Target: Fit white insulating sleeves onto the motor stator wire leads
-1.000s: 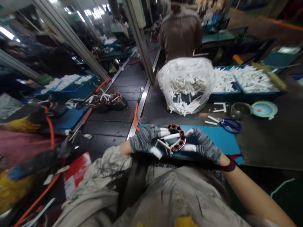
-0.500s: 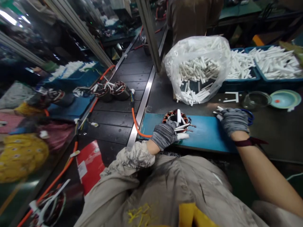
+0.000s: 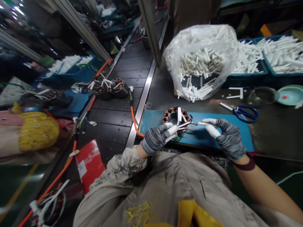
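Note:
A motor stator (image 3: 168, 116) with copper windings lies on the blue board (image 3: 201, 138) in front of me. White sleeves and bare wire ends stick out of it to the right. My left hand (image 3: 156, 137), in a grey knit glove with white-covered fingertips, is closed at the stator's near side, pinching a white-sleeved lead wire (image 3: 183, 125). Just right of the wire ends, my right hand (image 3: 228, 137) is closed in a pinch on a thin white sleeve (image 3: 202, 123) that points left. Blue-handled scissors (image 3: 246, 113) lie behind my right hand.
A clear bag of white sleeves (image 3: 201, 63) stands behind the board, beside blue bins (image 3: 248, 77) of sleeves. On the conveyor (image 3: 127, 74) at left sit more stators (image 3: 119, 88). A metal post (image 3: 151, 34) rises beyond. A glass dish and a bowl (image 3: 291, 94) are at right.
My right hand has moved left and toward me, away from the scissors, with a white sleeve in its fingers. My left hand has shifted slightly left and toward me, pinching a lead.

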`<move>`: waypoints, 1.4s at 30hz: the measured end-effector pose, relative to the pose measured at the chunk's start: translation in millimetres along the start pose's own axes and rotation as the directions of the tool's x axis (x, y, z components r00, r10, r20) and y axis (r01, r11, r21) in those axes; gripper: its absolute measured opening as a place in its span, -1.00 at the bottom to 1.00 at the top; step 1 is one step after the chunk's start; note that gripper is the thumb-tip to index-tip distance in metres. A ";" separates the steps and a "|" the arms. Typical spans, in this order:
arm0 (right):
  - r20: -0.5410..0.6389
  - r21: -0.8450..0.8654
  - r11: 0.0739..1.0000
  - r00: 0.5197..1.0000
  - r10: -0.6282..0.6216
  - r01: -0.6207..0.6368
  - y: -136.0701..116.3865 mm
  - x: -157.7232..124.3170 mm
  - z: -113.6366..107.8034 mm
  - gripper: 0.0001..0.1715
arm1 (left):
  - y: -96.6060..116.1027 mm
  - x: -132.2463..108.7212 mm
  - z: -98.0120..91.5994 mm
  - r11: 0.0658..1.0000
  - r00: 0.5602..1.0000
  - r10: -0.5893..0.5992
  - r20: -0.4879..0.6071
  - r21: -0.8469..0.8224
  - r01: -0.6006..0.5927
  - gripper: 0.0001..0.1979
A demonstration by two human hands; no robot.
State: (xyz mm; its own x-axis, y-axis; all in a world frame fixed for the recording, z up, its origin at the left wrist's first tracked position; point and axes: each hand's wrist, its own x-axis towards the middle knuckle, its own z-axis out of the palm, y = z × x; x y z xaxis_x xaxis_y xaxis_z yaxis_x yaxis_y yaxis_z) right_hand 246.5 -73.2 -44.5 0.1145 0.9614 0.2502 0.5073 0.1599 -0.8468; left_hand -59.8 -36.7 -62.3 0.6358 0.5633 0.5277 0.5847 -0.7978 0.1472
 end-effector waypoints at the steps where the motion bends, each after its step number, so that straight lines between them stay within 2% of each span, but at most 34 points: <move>1: -0.003 0.018 0.999 0.999 0.032 -0.032 -0.4 -1.9 0.7 -0.73 | -0.6 0.4 -1.1 1.000 1.000 0.004 0.028 0.018 -0.005 -0.65; 3: 0.009 0.019 0.998 0.998 0.066 -0.066 2.2 -3.2 0.2 -0.73 | -1.9 0.6 -3.6 0.999 0.993 -0.010 0.119 0.040 0.005 -0.63; 5: 0.039 -0.013 0.999 0.998 0.046 -0.045 6.4 -2.4 -1.9 -0.73 | -2.9 0.5 -5.8 0.999 0.977 -0.026 0.214 0.049 0.016 -0.60; 8: 0.081 -0.077 0.991 0.992 -0.101 0.107 10.7 2.2 -7.8 -0.71 | -3.7 1.0 -9.0 0.997 0.960 -0.036 0.276 0.076 0.015 -0.59; 10: 0.127 -0.136 0.952 0.958 -0.258 0.275 11.7 8.0 -14.1 -0.68 | -4.5 2.1 -11.7 0.995 0.963 -0.014 0.269 0.100 -0.014 -0.59; 12: 0.213 -0.212 0.881 0.900 -0.381 0.423 12.1 15.0 -21.5 -0.66 | -5.9 3.7 -14.6 0.993 0.959 0.011 0.284 0.108 -0.043 -0.55; 15: 0.300 -0.302 0.799 0.847 -0.438 0.520 13.1 22.4 -30.9 -0.64 | -9.6 6.8 -17.6 0.998 0.934 -0.008 0.358 0.057 -0.013 -0.52; 21: 0.326 -0.348 0.780 0.847 -0.419 0.520 14.9 21.8 -35.3 -0.63 | -17.8 12.3 -18.9 0.976 0.893 -0.055 0.447 -0.166 0.143 -0.52; 25: 0.369 -0.251 0.787 0.807 -0.461 0.564 17.1 25.7 -37.8 -0.62 | -20.4 15.0 -21.6 0.956 0.863 -0.057 0.502 -0.222 0.193 -0.52; 30: 0.388 -0.290 0.759 0.797 -0.463 0.582 17.6 28.0 -37.9 -0.59 | -22.2 15.4 -21.3 0.944 0.873 -0.041 0.486 -0.267 0.193 -0.52; 35: 0.384 -0.320 0.668 0.736 -0.557 0.672 11.3 25.0 -39.3 -0.52 | -23.1 19.0 -19.9 0.915 0.885 -0.016 0.466 -0.350 0.201 -0.52; 39: 0.354 -0.299 0.728 0.780 -0.516 0.617 10.3 21.0 -39.8 -0.51 | -23.1 21.3 -21.1 0.911 0.879 -0.019 0.477 -0.354 0.212 -0.53; 42: 0.353 -0.292 0.733 0.782 -0.515 0.614 10.0 19.2 -28.6 -0.54 | -23.3 20.4 -21.8 0.915 0.864 -0.028 0.503 -0.335 0.225 -0.52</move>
State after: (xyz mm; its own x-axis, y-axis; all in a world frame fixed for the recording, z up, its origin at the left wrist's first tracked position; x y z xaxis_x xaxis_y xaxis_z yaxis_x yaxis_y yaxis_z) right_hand 278.1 -59.6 -34.7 -0.4728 0.7480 0.4658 0.6917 0.6426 -0.3297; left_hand -71.4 -11.3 -36.8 0.7861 0.6174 0.0314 0.5090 -0.6753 0.5337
